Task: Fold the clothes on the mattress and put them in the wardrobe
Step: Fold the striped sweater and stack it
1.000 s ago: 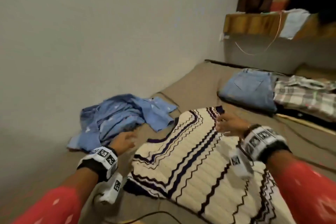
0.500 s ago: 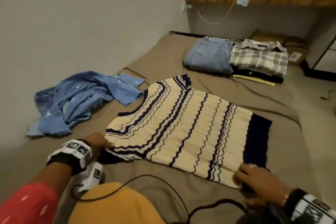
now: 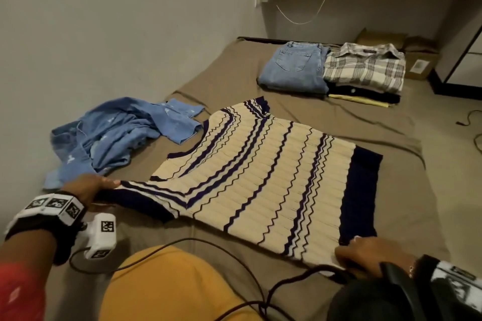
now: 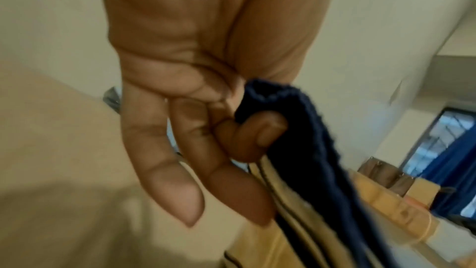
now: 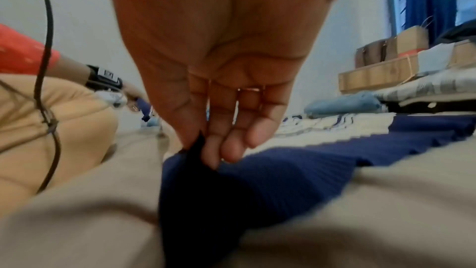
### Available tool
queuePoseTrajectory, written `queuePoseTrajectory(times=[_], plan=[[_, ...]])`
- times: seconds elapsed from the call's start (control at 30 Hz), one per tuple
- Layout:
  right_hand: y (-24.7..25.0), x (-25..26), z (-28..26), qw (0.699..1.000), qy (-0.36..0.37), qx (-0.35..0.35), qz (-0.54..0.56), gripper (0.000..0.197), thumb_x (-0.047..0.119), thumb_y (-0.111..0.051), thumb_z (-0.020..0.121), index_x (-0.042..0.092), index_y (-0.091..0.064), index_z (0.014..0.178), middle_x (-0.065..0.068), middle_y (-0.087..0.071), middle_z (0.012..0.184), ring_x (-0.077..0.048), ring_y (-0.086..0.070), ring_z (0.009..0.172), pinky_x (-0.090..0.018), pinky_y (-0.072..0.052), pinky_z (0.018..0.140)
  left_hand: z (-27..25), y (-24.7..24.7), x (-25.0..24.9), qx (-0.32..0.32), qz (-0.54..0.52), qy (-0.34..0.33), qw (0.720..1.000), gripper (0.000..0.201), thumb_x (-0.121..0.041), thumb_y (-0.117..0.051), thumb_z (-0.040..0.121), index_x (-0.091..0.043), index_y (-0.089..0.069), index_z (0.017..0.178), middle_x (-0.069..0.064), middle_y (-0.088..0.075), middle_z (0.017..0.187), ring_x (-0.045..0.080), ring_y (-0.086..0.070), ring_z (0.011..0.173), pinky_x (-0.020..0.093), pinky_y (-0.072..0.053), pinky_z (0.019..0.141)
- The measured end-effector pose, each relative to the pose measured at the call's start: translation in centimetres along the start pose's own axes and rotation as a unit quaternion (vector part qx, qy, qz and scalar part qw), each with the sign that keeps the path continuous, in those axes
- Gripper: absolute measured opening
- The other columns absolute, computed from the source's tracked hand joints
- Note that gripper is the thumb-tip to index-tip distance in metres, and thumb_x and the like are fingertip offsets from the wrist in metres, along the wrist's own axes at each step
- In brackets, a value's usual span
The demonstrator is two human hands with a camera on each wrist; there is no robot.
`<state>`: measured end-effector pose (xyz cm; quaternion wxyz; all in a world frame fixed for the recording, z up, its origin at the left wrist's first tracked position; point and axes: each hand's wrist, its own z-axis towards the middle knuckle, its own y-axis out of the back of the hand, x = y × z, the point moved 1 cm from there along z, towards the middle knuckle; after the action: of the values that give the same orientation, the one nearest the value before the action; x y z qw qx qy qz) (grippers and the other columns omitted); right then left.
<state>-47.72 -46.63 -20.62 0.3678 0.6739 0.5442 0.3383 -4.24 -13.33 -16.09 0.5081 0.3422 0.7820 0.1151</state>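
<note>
My left hand (image 3: pixel 87 187) pinching navy shoulder edge of striped sweater (image 3: pixel 260 180), index curled round it. My right hand (image 3: pixel 365 255) pinching navy hem corner. Sweater flat on mattress (image 3: pixel 300 117) between my hands.

The head view looks down over the striped sweater (image 3: pixel 260 177) from above both grips. Each wrist view sits close behind its own grip; all share that sweater.
</note>
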Motion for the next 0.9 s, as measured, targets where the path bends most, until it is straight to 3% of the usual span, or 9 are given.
queuePoseTrajectory(times=[0.1,0.23,0.37,0.47,0.63,0.7,0.77,0.83,0.9], plan=[[-2.2,0.9,1.5,0.999,-0.026,-0.01,-0.029,0.028,0.038,-0.044,0.089,0.038,-0.035,0.115,0.008,-0.046,0.12,-0.015,-0.047,0.106,-0.032,-0.044,0.085,0.6,-0.2,0.9,0.046,0.014,0.002,0.999,0.021,0.0,-0.047,0.094,-0.006,-0.049,0.074,0.013,-0.05,0.069,0.023,-0.054,0.054,0.028,-0.05,0.036],[-2.8,2.8,2.7,0.994,-0.065,-0.014,-0.091,0.046,0.041,-0.043,0.092,0.024,-0.029,0.133,-0.004,-0.042,0.128,-0.025,-0.047,0.112,-0.036,-0.038,0.091,-0.1,-0.7,0.5,0.1,-0.006,0.003,0.995,0.019,0.002,-0.042,0.094,-0.01,-0.05,0.081,0.012,-0.05,0.078,0.024,-0.049,0.068,0.029,-0.052,0.038],[-1.2,3.1,2.7,0.99,-0.051,-0.094,-0.092,0.032,0.05,-0.057,0.081,0.029,-0.055,0.105,0.004,-0.06,0.099,-0.016,-0.06,0.088,-0.032,-0.048,0.073,-0.5,0.2,0.0,0.126,-0.019,-0.023,0.992,0.017,0.006,-0.043,0.092,-0.003,-0.056,0.087,0.014,-0.06,0.071,0.023,-0.061,0.056,0.028,-0.053,0.041],[-2.8,2.3,2.4,0.998,-0.042,-0.055,-0.006,0.027,0.045,-0.04,0.091,0.033,-0.048,0.113,0.009,-0.053,0.112,-0.013,-0.051,0.107,-0.026,-0.039,0.082,-0.7,1.6,0.3,0.12,0.013,-0.037,0.992,0.017,0.008,-0.046,0.089,0.003,-0.063,0.088,0.013,-0.067,0.071,0.018,-0.064,0.055,0.021,-0.053,0.046],[-5.1,2.3,2.7,0.996,-0.085,-0.021,-0.013,0.028,0.049,-0.031,0.094,0.033,-0.045,0.112,0.012,-0.035,0.073,-0.014,-0.053,0.102,-0.026,-0.036,0.078,-0.7,1.6,2.3,0.147,0.094,0.009,0.985,0.015,0.004,-0.047,0.091,0.005,-0.059,0.099,0.009,-0.06,0.055,0.013,-0.052,0.036,0.021,-0.044,0.036],[-5.6,2.6,2.5,0.992,-0.111,-0.041,-0.048,0.029,0.047,-0.028,0.096,0.033,-0.042,0.117,0.009,-0.051,0.096,-0.018,-0.051,0.108,-0.03,-0.032,0.08,-1.1,0.4,2.7,0.145,0.099,0.028,0.984,0.008,0.004,-0.05,0.09,0.0,-0.056,0.093,0.01,-0.054,0.057,0.016,-0.047,0.039,0.025,-0.046,0.039],[-5.6,2.4,2.3,0.988,-0.121,-0.022,-0.089,0.035,0.048,-0.03,0.095,0.031,-0.036,0.125,0.003,-0.049,0.123,-0.022,-0.048,0.114,-0.034,-0.033,0.088,-0.9,-0.3,2.9,0.134,0.085,0.031,0.987,0.017,0.008,-0.049,0.089,0.0,-0.052,0.075,0.011,-0.048,0.057,0.02,-0.044,0.042,0.029,-0.046,0.044],[-4.9,2.2,1.7,0.987,-0.12,0.011,-0.102,0.04,0.049,-0.036,0.093,0.029,-0.036,0.128,0.001,-0.049,0.127,-0.023,-0.048,0.114,-0.034,-0.036,0.091,-0.4,-0.3,2.7,0.137,0.096,0.028,0.986,0.026,0.009,-0.048,0.089,0.002,-0.052,0.064,0.013,-0.051,0.06,0.025,-0.044,0.05,0.03,-0.039,0.056],[-3.5,1.7,0.8,0.99,-0.119,0.013,-0.068,0.034,0.042,-0.041,0.092,0.03,-0.042,0.124,0.004,-0.053,0.125,-0.02,-0.05,0.112,-0.033,-0.041,0.092,-0.2,0.1,2.1,0.135,0.087,0.042,0.986,0.018,0.004,-0.049,0.089,0.006,-0.056,0.072,0.023,-0.058,0.074,0.031,-0.051,0.063,0.035,-0.043,0.065]])
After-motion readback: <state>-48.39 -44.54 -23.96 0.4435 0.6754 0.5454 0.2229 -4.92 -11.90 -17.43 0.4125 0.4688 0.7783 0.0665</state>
